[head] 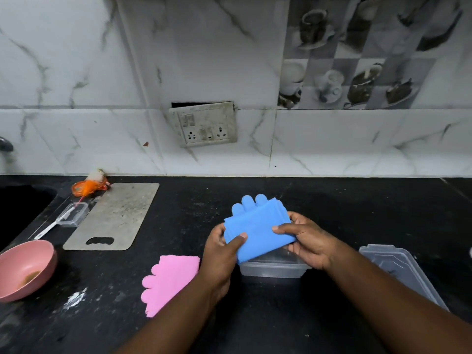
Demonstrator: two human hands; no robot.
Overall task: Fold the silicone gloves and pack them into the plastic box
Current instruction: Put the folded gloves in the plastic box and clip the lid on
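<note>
- Pinching folded blue silicone glove (pixel 258 229) with left grip (pixel 221 251), thumb on top.
- Clamping its right edge with right grip (pixel 307 241), above the plastic box (pixel 273 270).

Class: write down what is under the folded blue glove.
The clear plastic box sits under the blue glove, held by the left hand and right hand. The glove covers most of the box's inside.

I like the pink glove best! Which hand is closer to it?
Left. The left hand holds the blue glove just beside the pink glove; the right hand grips the blue glove's other side, farther away.
</note>
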